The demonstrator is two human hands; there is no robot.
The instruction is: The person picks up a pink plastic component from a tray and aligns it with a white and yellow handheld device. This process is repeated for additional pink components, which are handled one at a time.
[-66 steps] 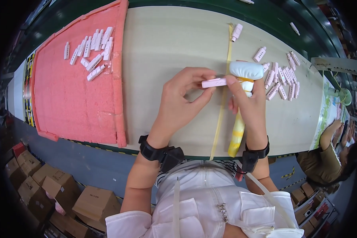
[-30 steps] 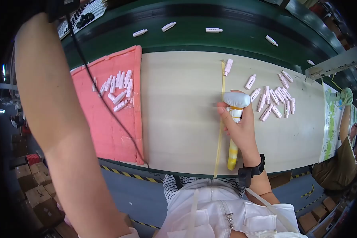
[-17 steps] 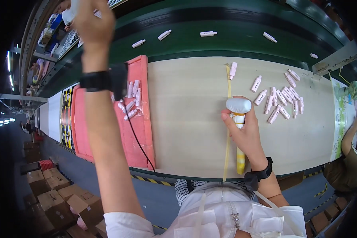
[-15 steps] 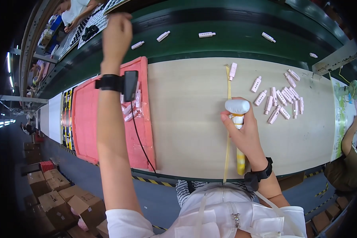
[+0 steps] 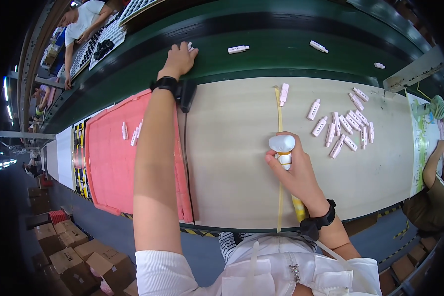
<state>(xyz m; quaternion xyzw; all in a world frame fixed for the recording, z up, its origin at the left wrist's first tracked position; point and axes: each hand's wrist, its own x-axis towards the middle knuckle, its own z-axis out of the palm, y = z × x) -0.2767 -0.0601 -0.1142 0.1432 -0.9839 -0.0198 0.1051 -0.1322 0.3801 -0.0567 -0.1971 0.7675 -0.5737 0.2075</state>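
Grip, left hand [image 5: 179,60]: fingers at pale device [image 5: 190,46] on green belt [image 5: 276,60], long axis mostly hidden, closure unclear; right hand [image 5: 300,176], farther, clasping padded mallet [image 5: 281,143]

Blue-grey floor [image 5: 101,227] beneath a beige counter [image 5: 232,172], cardboard boxes [image 5: 106,264] at near left, bright tube lights [image 5: 6,91] far left.

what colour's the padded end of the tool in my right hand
The padded end is bluish white, clearest in the head view.
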